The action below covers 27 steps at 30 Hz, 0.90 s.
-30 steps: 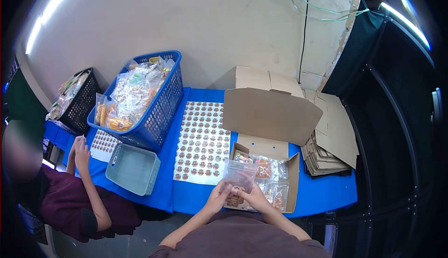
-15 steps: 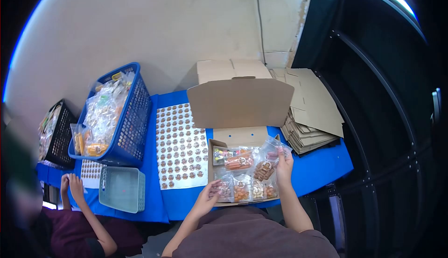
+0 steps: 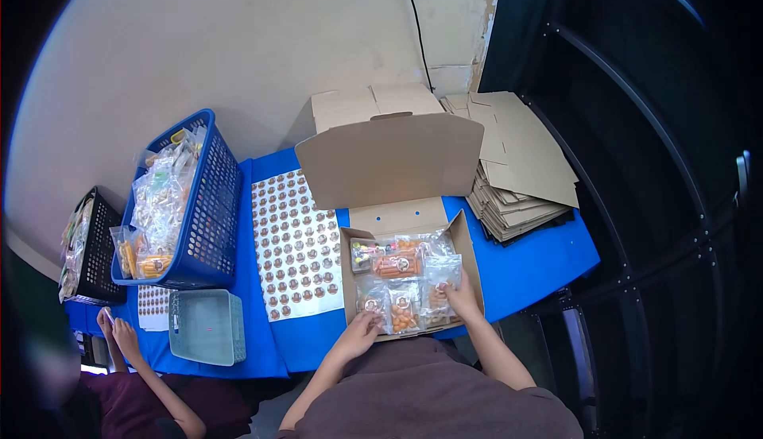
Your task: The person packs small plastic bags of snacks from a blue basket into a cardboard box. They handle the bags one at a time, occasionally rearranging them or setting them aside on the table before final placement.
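An open cardboard box [image 3: 469, 256] stands before me with several clear plastic packets inside, its lid [image 3: 389, 161] raised. My right hand [image 3: 463, 299] is closed on a clear packet [image 3: 442, 272] of brownish pieces, over the right part of the box. At the front left corner my left hand [image 3: 362, 332] has its bent fingers on the lower edge of a labelled packet [image 3: 371, 299]. Beside that lies a packet of orange balls [image 3: 404, 312]. A packet of orange-red sticks [image 3: 397, 264] and one with colourful pieces [image 3: 367, 255] lie at the back.
Left of the box lies a sheet of round stickers [image 3: 296, 248] on the blue cloth [image 3: 258, 344]. Beyond are a pale green basket [image 3: 238, 328], a blue basket [image 3: 226, 224] of packets and a black basket [image 3: 107, 240]. A co-worker's hands [image 3: 119, 332] are far left. Flattened cardboard [image 3: 524, 153] is stacked right.
My right hand has lowered its packet from above the right side of the box onto the packets there. My left hand stays at the front left corner. The view has shifted slightly.
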Each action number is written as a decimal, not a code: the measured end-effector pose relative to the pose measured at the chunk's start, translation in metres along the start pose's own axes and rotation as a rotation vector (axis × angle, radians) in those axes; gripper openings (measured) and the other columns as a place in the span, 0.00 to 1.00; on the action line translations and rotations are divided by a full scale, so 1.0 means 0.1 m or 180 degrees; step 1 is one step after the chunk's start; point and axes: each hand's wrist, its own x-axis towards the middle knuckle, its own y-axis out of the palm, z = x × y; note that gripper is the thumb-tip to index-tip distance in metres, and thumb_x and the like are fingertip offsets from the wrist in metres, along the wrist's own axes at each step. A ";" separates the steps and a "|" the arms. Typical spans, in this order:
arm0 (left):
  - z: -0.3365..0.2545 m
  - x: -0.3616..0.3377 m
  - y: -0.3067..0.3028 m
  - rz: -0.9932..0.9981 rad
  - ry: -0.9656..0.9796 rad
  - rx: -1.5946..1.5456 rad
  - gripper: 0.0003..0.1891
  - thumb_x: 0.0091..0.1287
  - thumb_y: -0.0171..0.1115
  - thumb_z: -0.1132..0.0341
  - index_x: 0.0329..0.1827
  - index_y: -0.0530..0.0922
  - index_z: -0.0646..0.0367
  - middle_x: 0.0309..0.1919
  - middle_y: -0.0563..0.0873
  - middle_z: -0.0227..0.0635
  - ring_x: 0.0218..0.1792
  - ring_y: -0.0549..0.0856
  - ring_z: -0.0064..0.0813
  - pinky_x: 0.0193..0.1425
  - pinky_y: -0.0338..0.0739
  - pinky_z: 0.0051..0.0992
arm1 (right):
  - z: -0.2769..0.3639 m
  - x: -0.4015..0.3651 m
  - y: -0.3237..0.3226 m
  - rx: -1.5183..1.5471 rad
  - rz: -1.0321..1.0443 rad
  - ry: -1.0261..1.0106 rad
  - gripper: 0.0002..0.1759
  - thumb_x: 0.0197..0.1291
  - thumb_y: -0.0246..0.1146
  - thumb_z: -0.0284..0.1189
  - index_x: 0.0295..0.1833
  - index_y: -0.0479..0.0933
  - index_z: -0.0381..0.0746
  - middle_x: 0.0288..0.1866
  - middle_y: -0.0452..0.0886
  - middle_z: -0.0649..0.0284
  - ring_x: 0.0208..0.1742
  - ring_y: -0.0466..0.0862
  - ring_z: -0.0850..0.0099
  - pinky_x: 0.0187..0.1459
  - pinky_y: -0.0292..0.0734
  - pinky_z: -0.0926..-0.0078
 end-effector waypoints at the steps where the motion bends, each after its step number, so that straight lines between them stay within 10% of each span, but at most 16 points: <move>1: -0.02 0.00 0.00 0.0154 0.0034 0.0208 0.19 0.71 0.53 0.61 0.58 0.74 0.65 0.58 0.72 0.50 0.60 0.75 0.43 0.61 0.72 0.33 | 0.24 -0.04 -0.11 -0.0269 0.0029 0.0019 0.40 0.55 0.66 0.27 0.71 0.55 0.31 0.62 0.73 0.45 0.61 0.75 0.59 0.61 0.68 0.68; 18: -0.01 -0.02 0.04 0.0163 0.0008 0.0568 0.21 0.70 0.52 0.57 0.59 0.75 0.62 0.63 0.70 0.53 0.63 0.71 0.50 0.66 0.67 0.36 | 1.41 -0.14 -0.70 -0.2459 0.1759 0.0705 0.37 0.47 0.68 0.38 0.63 0.71 0.30 0.52 0.80 0.41 0.53 0.81 0.53 0.54 0.75 0.66; 27: -0.31 0.21 -0.08 -0.0100 0.0192 0.0649 0.23 0.66 0.58 0.62 0.63 0.70 0.61 0.65 0.66 0.56 0.65 0.69 0.54 0.68 0.65 0.39 | 1.14 -0.04 -0.75 -0.2463 0.1577 0.0198 0.33 0.47 0.67 0.37 0.59 0.75 0.32 0.34 0.85 0.47 0.42 0.85 0.56 0.46 0.78 0.65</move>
